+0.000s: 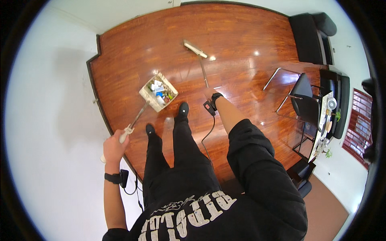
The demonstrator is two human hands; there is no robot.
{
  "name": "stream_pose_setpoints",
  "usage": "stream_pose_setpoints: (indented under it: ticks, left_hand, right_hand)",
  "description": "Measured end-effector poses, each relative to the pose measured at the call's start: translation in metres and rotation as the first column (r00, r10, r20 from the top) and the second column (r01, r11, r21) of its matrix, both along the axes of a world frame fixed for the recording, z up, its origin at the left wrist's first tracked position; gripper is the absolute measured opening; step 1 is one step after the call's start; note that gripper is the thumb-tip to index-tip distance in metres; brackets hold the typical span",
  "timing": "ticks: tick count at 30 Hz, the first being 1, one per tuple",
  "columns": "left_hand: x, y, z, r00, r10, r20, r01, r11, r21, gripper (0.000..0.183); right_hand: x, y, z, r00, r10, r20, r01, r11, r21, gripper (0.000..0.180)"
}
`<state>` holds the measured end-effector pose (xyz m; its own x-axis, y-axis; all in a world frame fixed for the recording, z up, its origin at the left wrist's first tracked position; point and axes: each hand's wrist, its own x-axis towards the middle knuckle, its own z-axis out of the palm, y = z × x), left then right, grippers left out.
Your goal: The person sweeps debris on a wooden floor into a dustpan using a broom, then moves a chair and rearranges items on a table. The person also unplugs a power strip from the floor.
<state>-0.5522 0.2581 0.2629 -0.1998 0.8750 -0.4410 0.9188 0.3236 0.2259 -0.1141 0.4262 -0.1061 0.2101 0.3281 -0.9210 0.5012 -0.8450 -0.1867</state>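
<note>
My left hand (116, 147) is closed around the pale handle of a long-handled dustpan (150, 101). Its pan rests on the wooden floor in front of my feet and holds litter (161, 92): papers, a blue piece, a green piece and other scraps. In my right hand (209, 92) is the thin pole of a broom (203, 70); the fingers are partly hidden by the wrist. The broom's pale head (194, 48) lies on the floor farther out, to the right of the pan and apart from it. Both wrists wear black straps with cabled devices.
A white wall (60, 105) with dark skirting runs close on my left. To the right stand a black chair (306, 93) with metal legs, a table (318, 141) bearing dishes and plants, and black sofas (309, 39). A cable (205, 141) hangs beside my right leg.
</note>
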Motion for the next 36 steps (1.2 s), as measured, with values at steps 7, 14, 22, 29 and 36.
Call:
stream_pose_setpoints:
  ticks: [7,14,22,29,36]
  left_hand:
    - [-0.010,-0.006,-0.005,0.999,-0.025,-0.024,0.025,1.000,0.010,0.023]
    - [-0.044,-0.070,0.005,0.994,0.016,0.105,-0.030,0.990,0.138,0.023]
    - [-0.018,-0.147,0.014,0.990,0.123,0.074,-0.135,0.973,0.185,0.021]
    - [0.078,-0.130,-0.005,0.971,0.239,0.031,-0.240,0.955,0.173,0.022]
    - [0.111,-0.096,-0.038,0.956,0.293,-0.009,-0.290,0.951,0.106,0.023]
  right_hand:
    - [-0.005,-0.142,0.100,0.993,0.118,-0.003,-0.115,0.960,-0.256,0.031]
    - [-0.036,-0.243,0.169,0.965,0.262,0.004,-0.254,0.939,-0.234,0.027]
    - [0.007,-0.285,0.119,0.986,0.163,-0.020,-0.159,0.914,-0.374,0.022]
    - [0.101,-0.254,0.072,0.941,0.316,-0.118,-0.332,0.929,-0.161,0.030]
    - [0.146,-0.127,0.039,0.976,0.216,-0.038,-0.217,0.976,-0.025,0.036]
